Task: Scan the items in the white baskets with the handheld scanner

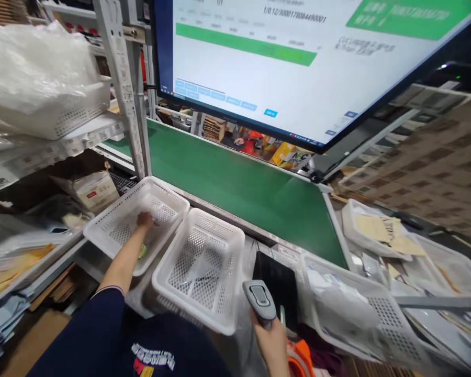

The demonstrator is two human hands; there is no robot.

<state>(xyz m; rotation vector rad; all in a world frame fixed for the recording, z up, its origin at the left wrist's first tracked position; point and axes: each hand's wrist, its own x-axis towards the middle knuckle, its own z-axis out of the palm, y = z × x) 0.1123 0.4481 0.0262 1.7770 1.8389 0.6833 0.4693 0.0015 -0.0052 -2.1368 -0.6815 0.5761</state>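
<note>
My left hand [144,220] reaches down into the left white plastic basket [102,220]. Its fingers are closed together at a small pale item that I cannot make out. A small green object [142,251] lies in the same basket, below my wrist. My right hand [270,332] is wrapped round the handle of a grey barcode scanner [259,297], its head pointing up and away from me. Between my two hands stands a second white basket [237,272], with a mesh bottom.
Behind the baskets runs a green conveyor belt [227,173], under a large monitor [243,78]. At right a white basket [384,309] holds plastic bags. A metal shelf post [123,89] rises at left, beside a basket [78,112] of clear plastic packaging. An orange tape roll [300,361] lies below the scanner.
</note>
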